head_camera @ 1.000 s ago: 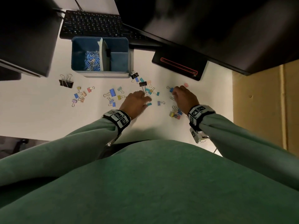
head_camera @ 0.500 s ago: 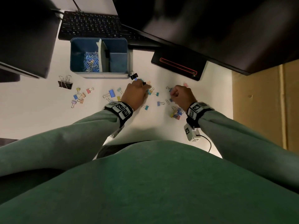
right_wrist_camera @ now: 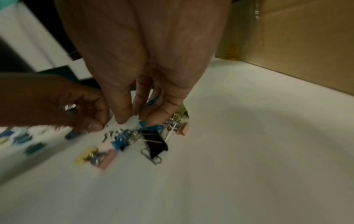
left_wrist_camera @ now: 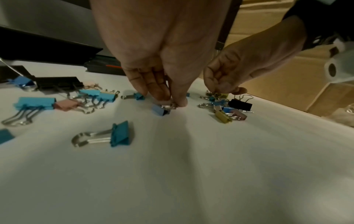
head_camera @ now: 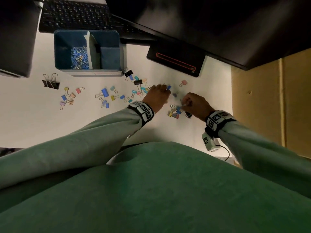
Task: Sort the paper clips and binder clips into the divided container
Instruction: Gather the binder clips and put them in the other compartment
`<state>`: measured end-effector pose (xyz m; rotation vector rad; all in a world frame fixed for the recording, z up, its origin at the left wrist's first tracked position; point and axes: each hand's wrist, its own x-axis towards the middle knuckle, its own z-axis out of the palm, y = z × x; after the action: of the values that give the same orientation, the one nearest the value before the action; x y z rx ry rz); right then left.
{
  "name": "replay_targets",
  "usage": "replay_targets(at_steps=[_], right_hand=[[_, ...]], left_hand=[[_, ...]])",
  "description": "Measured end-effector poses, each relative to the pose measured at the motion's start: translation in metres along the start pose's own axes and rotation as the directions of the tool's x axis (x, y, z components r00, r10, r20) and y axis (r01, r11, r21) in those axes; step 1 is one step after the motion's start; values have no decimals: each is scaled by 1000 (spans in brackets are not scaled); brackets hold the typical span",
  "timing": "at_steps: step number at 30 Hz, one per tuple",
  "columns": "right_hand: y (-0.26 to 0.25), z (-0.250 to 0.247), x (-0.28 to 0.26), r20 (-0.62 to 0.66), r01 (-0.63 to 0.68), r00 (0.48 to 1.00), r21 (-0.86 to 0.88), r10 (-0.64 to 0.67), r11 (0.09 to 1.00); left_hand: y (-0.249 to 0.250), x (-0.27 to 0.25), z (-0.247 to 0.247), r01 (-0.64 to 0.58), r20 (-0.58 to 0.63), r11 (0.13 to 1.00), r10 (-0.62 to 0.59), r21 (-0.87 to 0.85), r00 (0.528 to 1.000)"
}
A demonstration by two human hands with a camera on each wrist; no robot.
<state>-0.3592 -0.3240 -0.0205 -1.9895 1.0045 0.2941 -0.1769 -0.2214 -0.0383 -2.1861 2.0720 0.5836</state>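
Note:
A blue divided container stands at the back, with paper clips in its left compartment. Coloured binder clips lie scattered on the white desk. My left hand reaches to the desk's middle and pinches the wire handles of a small blue binder clip, which still touches the desk. My right hand hovers over a small heap of clips and pinches a blue binder clip between thumb and fingers. A black binder clip lies just under it.
A keyboard and dark monitors stand behind the container. A black device with a red outline lies at the back right. A large black binder clip sits at the left. A cardboard box borders the desk on the right.
My left hand has moved right, from the clips in front of the container to the blue clip at mid-desk. My right hand has drawn back slightly over the heap.

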Motion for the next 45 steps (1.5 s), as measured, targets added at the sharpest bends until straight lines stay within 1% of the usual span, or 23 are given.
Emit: replay_targets(at_steps=[2, 4, 6, 7, 8, 9, 10, 12, 15, 18, 20, 21, 22, 23, 25, 27, 30, 32, 35, 37, 39, 42, 45], right_hand=[[5, 4, -2, 39, 70, 997, -126, -65, 990], [9, 9, -3, 54, 110, 993, -203, -101, 973], [9, 14, -3, 50, 129, 991, -227, -121, 965], [7, 16, -2, 39, 147, 989, -240, -142, 960], [5, 17, -1, 33, 163, 987, -253, -160, 954], [3, 18, 1, 32, 177, 984, -263, -175, 948], [1, 18, 2, 37, 184, 983, -266, -180, 946], [-4, 19, 5, 51, 187, 982, -254, -180, 949], [-9, 22, 9, 57, 173, 985, -198, -165, 965], [-16, 15, 9, 5, 118, 993, -75, -118, 990], [-17, 6, 6, -46, 70, 997, 41, -68, 997], [-15, 1, 4, -55, 40, 998, 99, -35, 994], [-13, -3, 2, -58, 14, 998, 152, -5, 988], [-9, -6, 0, -60, -5, 998, 202, 18, 979], [-1, -9, -4, -58, -36, 997, 275, 54, 961], [5, -11, -6, -54, -64, 995, 313, 85, 947], [8, -11, -7, -39, -56, 996, 378, 76, 924], [4, -7, -7, -14, -60, 997, 387, 71, 920], [-6, 2, -6, 11, -62, 998, 254, 61, 965], [-11, 6, -7, 11, -50, 999, 177, 49, 983], [-12, 9, -8, 58, -56, 997, 179, 46, 982], [-14, 10, -12, 156, -73, 987, 205, 41, 976], [-24, 17, -12, 149, -52, 989, 215, 19, 975]], left_hand=[[-1, -2, 1, -1, -19, 1000, 1, -6, 1000], [3, -6, 2, -58, -71, 998, 56, -23, 996], [15, -13, 2, -204, -86, 979, 202, -21, 976], [20, -16, 5, -286, -82, 958, 284, -20, 955], [21, -21, 9, -352, -79, 936, 349, -16, 934], [19, -26, 13, -390, -77, 921, 388, -4, 918], [14, -32, 16, -404, -83, 915, 404, 10, 911], [0, -42, 16, -372, -81, 928, 373, 32, 924], [-23, -55, 10, -259, -55, 965, 261, 38, 964], [-46, -65, 4, -171, -79, 985, 172, 14, 982], [-49, -68, 0, -149, -124, 988, 143, -34, 982], [-44, -66, -3, -174, -147, 984, 166, -47, 975], [-36, -65, -4, -225, -162, 973, 215, -47, 963], [-26, -62, -4, -297, -157, 954, 289, -30, 944], [-5, -61, -1, -429, -91, 901, 433, 62, 897], [5, -63, 0, -447, -46, 886, 455, 124, 889], [-5, -67, 6, -430, -30, 896, 436, 107, 900], [-20, -73, 11, -407, -7, 909, 409, 86, 912], [-41, -85, 3, -298, 28, 953, 296, 58, 955], [-50, -89, 1, -239, 18, 971, 239, 15, 971], [-51, -89, 1, -175, 12, 984, 175, -16, 984], [-49, -85, -1, -35, -49, 985, 27, -168, 998], [-47, -87, -8, 58, -96, 955, -90, -292, 991]])
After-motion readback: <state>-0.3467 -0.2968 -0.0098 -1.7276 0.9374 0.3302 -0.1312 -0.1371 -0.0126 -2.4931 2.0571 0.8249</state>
